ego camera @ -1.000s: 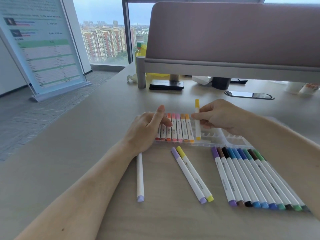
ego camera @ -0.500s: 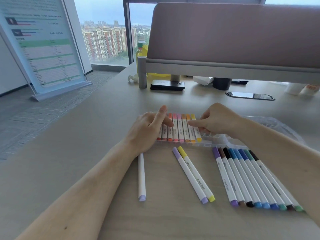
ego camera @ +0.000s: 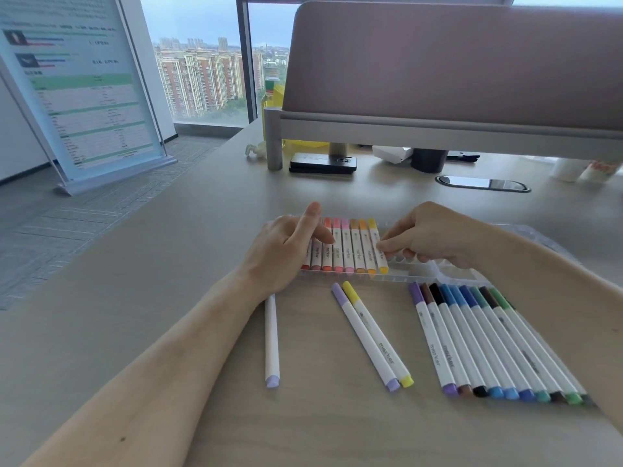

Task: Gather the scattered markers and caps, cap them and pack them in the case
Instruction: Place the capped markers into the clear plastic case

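Observation:
A clear plastic case (ego camera: 414, 276) lies mid-desk with several red, pink, orange and yellow markers slotted in its left half. My left hand (ego camera: 283, 251) rests on the case's left end, fingers laid over the red markers, thumb raised. My right hand (ego camera: 428, 234) has curled fingertips on the yellow marker (ego camera: 376, 237), the rightmost one in the row. Loose capped markers lie in front: a lilac one (ego camera: 271, 338), a purple and yellow pair (ego camera: 371, 338), and a row of several purple, brown, black, blue and green ones (ego camera: 488, 345).
The case's clear lid (ego camera: 546, 237) lies open to the right, behind my right arm. A desk divider (ego camera: 455, 62) stands at the back, with a black box (ego camera: 322, 163), a cable grommet (ego camera: 482, 183) and cups (ego camera: 586, 168) under it. A sign stand (ego camera: 84, 96) is on the floor at left.
My right hand brought the yellow marker down from upright and laid it into the case beside the orange ones. The left hand stayed on the case.

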{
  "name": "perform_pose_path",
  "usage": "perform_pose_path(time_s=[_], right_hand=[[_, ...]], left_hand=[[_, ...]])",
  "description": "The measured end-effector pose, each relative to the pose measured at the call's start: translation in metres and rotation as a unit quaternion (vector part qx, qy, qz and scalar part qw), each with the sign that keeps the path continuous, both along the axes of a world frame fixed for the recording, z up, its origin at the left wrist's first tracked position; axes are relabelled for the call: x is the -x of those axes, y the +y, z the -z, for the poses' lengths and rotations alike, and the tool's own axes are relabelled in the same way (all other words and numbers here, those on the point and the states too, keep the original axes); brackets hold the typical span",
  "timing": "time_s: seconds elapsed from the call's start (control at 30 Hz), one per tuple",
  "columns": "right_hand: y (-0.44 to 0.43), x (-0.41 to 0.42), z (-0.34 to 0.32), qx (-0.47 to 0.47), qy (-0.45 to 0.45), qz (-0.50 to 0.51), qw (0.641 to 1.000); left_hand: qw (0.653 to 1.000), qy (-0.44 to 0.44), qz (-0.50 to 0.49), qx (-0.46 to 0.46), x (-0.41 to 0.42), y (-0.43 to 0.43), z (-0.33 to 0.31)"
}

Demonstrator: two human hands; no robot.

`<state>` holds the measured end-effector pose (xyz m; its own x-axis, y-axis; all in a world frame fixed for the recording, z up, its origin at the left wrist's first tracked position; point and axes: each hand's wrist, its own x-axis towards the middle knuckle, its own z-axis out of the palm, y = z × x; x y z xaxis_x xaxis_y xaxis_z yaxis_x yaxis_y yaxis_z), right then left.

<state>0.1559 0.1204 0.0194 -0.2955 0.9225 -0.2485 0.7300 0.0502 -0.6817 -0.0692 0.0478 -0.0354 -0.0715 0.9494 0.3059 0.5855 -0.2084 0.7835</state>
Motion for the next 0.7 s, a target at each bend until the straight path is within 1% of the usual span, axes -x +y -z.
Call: perform_pose_path(time_s=[0.3,0.57,0.7], right_hand=[[-0.0025,-0.0008,0.0035,-0.002,0.008,0.026,1.0],[-0.0036,0.0011,0.0039,-0.014,0.012,0.035,0.999],[-0.006,0.0009,0.0062,-0.037,0.007,0.027,0.999]], left_hand=[[1.0,0.014,-0.003,-0.002,-0.0003,-0.0005,-0.0003],[1.0,0.006,-0.003,-0.007,-0.0007,-0.0009,-0.001],[1.0,0.008,0.001,-0.007,-0.0011,-0.0016,-0.0021]])
